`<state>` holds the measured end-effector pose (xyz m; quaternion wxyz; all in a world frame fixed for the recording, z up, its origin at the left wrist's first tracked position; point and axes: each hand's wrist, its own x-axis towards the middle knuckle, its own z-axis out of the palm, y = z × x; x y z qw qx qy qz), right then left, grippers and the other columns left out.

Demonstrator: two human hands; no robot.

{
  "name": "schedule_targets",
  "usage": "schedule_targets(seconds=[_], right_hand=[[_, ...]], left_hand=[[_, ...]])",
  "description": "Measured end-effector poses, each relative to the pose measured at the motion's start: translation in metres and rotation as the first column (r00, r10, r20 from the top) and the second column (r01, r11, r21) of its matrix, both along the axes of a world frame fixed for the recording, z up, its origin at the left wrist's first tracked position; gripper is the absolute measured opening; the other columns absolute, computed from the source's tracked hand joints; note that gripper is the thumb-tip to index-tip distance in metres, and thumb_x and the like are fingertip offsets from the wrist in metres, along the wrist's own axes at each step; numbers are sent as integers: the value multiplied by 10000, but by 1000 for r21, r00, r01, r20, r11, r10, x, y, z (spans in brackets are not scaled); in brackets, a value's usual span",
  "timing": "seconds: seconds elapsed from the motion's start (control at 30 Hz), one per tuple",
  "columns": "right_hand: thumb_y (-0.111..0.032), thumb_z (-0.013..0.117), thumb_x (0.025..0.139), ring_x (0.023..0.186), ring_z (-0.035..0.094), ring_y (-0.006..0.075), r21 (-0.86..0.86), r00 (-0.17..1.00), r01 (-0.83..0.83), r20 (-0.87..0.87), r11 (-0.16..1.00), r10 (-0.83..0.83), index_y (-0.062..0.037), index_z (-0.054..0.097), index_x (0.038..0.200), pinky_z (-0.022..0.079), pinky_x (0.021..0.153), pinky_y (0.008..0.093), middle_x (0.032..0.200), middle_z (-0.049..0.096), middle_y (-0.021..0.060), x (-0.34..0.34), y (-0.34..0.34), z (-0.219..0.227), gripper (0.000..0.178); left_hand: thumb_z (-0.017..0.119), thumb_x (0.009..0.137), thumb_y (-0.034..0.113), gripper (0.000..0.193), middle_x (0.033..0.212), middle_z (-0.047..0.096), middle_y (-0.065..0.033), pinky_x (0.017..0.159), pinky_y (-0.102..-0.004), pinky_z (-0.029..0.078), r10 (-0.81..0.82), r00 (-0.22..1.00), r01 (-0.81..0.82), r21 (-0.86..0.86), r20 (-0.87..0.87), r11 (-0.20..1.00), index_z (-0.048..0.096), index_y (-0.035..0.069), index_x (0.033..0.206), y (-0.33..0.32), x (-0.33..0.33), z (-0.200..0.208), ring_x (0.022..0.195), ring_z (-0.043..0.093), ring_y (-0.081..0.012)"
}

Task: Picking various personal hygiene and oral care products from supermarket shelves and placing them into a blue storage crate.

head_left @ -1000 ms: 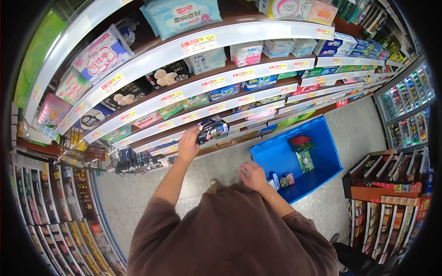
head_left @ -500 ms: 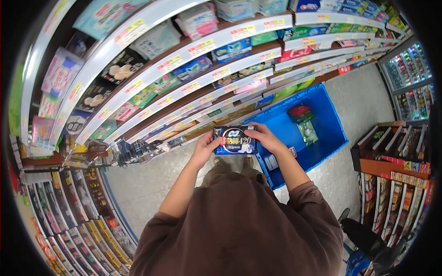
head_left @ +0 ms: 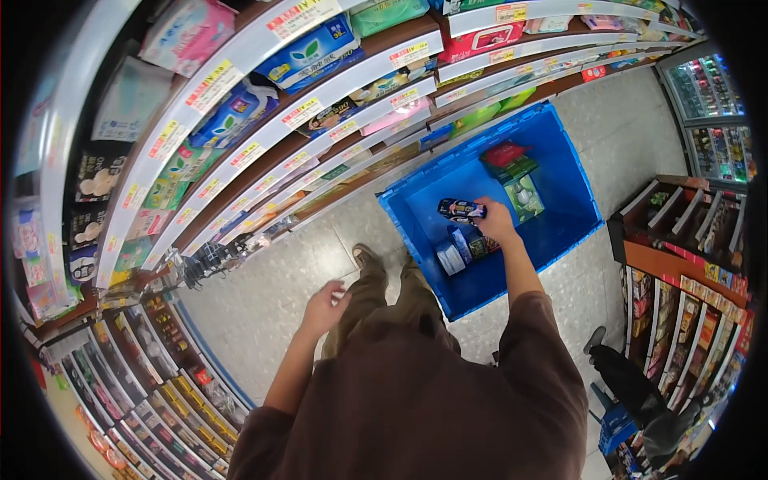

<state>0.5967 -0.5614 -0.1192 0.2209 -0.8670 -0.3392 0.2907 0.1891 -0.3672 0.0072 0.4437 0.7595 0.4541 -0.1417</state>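
Observation:
My right hand [head_left: 499, 221] grips a dark blue pack of sanitary pads [head_left: 462, 210] by its right end, above the blue plastic crate [head_left: 410, 262] on the floor. The pack is tilted, and the fingers under it are mostly hidden. Below it in the crate lie a small blue-and-white pack [head_left: 450, 258] and several other small packs. Deeper in sit a green-and-white package [head_left: 524, 198] and a red package [head_left: 504, 154]. My left hand [head_left: 326, 308] hovers over the floor beside my leg, fingers loosely bent and apart, holding nothing I can see.
Stocked shelves with price strips [head_left: 320, 152] run along the far side and left. A low brown display rack [head_left: 668, 250] stands at right, before glass-door coolers [head_left: 712, 120]. Another person's dark-clothed leg [head_left: 628, 384] is at lower right, near a blue basket [head_left: 614, 424].
The pack has gone from between both hands, in front of me, rightward to over the crate in my right hand. My left hand has let go and dropped back left. The view has shifted.

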Motion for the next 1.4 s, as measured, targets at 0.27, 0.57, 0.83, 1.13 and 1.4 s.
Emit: schedule_targets(seconds=[0.27, 0.57, 0.83, 1.13, 1.4], right_hand=[[-65, 644, 772, 972, 657, 327, -284, 947, -296, 35, 912, 319, -151, 628, 1098, 524, 852, 438, 1079, 671, 124, -16, 28, -151, 337], [-55, 644, 756, 1133, 597, 339, -627, 915, -402, -295, 667, 274, -109, 560, 1254, 489, 989, 397, 1429, 461, 140, -50, 45, -168, 508], [-150, 733, 729, 1277, 468, 341, -492, 954, -289, -74, 821, 292, -66, 437, 1364, 442, 1032, 402, 1448, 419, 180, -53, 34, -125, 706], [-164, 698, 788, 790, 680, 269, 199, 997, -6, -70, 980, 21, -35, 664, 1005, 542, 730, 387, 919, 699, 125, -77, 51, -21, 255], [-156, 684, 795, 734, 667, 260, 415, 993, -17, -96, 910, 62, -32, 662, 982, 534, 683, 391, 916, 688, 127, -140, 50, 63, 225]], left_hand=[[670, 846, 323, 462, 1063, 691, -144, 820, -407, 536, -76, 941, 61, -56, -329, 997, 578, 52, 1209, -46, -67, -17, 941, 680, -298], [676, 845, 311, 445, 1047, 695, -128, 798, -394, 545, 54, 929, -77, -49, -367, 996, 591, 52, 1196, -62, -97, -13, 903, 688, -284], [649, 852, 268, 404, 1035, 692, -133, 791, -393, 542, 27, 976, -27, 2, -217, 1000, 592, 53, 1189, -35, -69, -9, 904, 685, -282], [687, 832, 175, 423, 1141, 648, -116, 809, -358, 514, 62, 920, -189, 300, 386, 935, 569, 51, 1219, 70, 52, 43, 957, 645, -256], [788, 727, 268, 957, 1383, 389, -302, 1027, -444, 403, -108, 837, -259, 563, 536, 785, 228, -55, 1433, 154, 157, 51, 1227, 456, -422]])
